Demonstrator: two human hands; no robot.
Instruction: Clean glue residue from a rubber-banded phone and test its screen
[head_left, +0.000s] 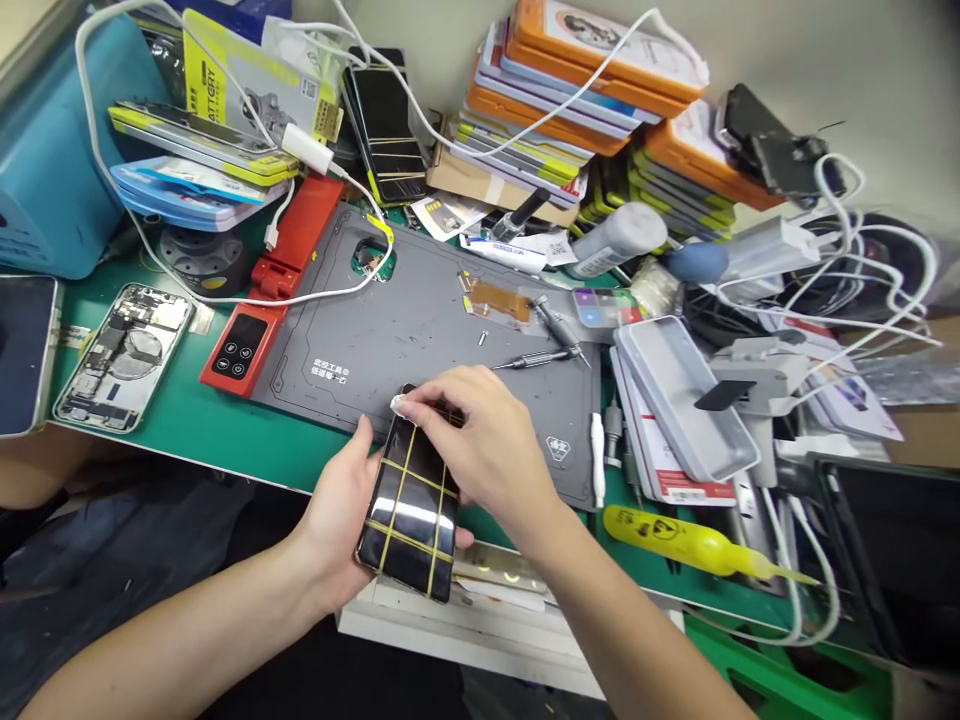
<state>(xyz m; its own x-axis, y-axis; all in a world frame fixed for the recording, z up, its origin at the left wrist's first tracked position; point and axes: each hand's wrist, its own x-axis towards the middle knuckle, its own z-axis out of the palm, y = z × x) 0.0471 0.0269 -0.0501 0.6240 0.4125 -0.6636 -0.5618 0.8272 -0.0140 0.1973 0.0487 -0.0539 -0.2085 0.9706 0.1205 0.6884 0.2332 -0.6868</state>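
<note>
My left hand (341,510) grips a black phone (411,510) from below, its glossy face up and bound with several yellow rubber bands. My right hand (484,440) rests over the phone's upper end, its fingertips pinching a small white wad (398,404) against the phone's top corner. Both hands are at the front edge of a grey work mat (420,320).
A red heating pad controller (262,300) lies left of the mat, and an opened phone (124,355) further left. Screwdrivers (536,357), a grey tray (682,395), a yellow squeeze bottle (675,540), white cables and stacked boxes (570,90) crowd the back and right.
</note>
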